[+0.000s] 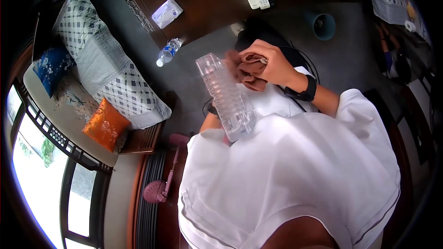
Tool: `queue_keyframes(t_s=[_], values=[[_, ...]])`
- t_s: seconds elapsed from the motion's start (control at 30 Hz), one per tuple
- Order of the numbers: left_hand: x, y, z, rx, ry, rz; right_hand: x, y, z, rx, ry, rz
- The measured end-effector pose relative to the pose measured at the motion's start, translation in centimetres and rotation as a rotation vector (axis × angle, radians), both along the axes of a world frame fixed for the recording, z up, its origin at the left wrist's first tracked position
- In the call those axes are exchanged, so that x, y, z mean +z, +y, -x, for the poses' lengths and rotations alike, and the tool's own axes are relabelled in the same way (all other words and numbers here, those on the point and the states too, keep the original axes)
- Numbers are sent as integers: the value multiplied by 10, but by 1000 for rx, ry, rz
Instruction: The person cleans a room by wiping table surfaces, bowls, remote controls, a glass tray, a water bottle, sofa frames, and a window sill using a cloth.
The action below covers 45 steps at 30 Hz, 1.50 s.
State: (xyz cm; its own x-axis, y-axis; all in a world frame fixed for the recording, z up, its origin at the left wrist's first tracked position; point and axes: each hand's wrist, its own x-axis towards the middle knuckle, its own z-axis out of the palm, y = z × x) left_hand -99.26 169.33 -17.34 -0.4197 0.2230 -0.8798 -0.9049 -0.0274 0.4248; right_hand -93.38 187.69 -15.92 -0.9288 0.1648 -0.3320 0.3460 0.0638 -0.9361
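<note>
Clutching a bunched brown cloth (251, 71) in curled fingers of the right hand (273, 62), touching or just beside a clear ribbed container (225, 96), short of the near edge of the tabletop (212, 4). Cannot tell the grip of the left hand's fingers, largely hidden behind the container.

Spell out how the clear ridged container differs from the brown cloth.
The clear ridged container is see-through, while the brown cloth is opaque. The container is long and boxy; the cloth is crumpled into folds. The cloth is bunched in the right hand, whereas that hand does not grip the container. Both are close together in front of the person.
</note>
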Motion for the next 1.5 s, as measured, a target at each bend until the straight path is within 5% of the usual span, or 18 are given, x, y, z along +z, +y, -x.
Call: queue_keyframes(t_s=[0.17, 0.2, 0.33, 0.43, 0.67, 0.97, 1.17, 1.3, 1.37, 1.5], values=[[-87, 6, 50, -232, 552, 531, -28, 51, 13, -21, -142, 421], [-96, 12, 64, -261, 608, 582, -43, 51, 17, -273, -196, 583], [-98, 38, 106, -398, 590, 627, -89, 78, 32, -385, -206, 492], [-87, 31, 116, -554, 641, 666, -108, 90, 43, -340, -276, 543], [-3, -39, 106, -580, 281, 578, -75, 48, 34, -149, -258, 582], [49, -173, 214, -870, 450, 671, -46, -89, 108, -202, -156, 560], [9, -224, 317, -878, 644, 599, -85, -139, 186, -210, 5, 415], [-55, -221, 364, -740, 705, 374, -130, -139, 230, -318, 12, 287], [-91, -210, 380, -693, 772, 301, -149, -129, 259, -387, 82, 536], [-174, -188, 411, -678, 909, 281, -215, -97, 292, -424, 24, 479]])
